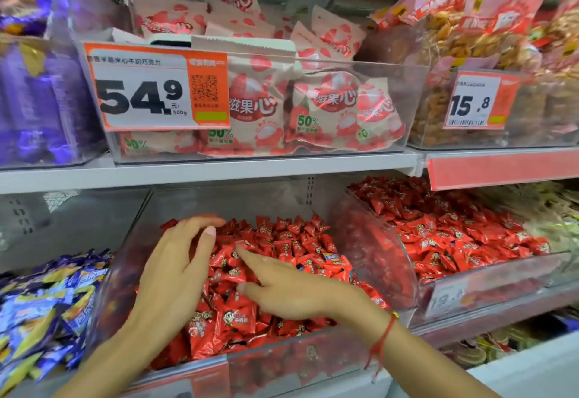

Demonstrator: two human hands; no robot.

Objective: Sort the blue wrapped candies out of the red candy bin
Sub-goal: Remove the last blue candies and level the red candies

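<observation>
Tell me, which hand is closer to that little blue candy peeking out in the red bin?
Right. The right hand lies just left of the blue wrapped candy; the left hand is farther left, beyond it.

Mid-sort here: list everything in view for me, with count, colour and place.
red candies: many, red, centre bin, lower shelf
blue candy: one visible, blue, among the red, right of the hands
second red bin: one, clear, full of red candies, to the right
blue-yellow packs: many, lower left
pink-white bags: several, upper centre bin
price tag: one, orange-white, upper bin front
purple packs: several, upper left
left hand: open, on the red candies
right hand: open, forefinger pointing into the red candies
</observation>
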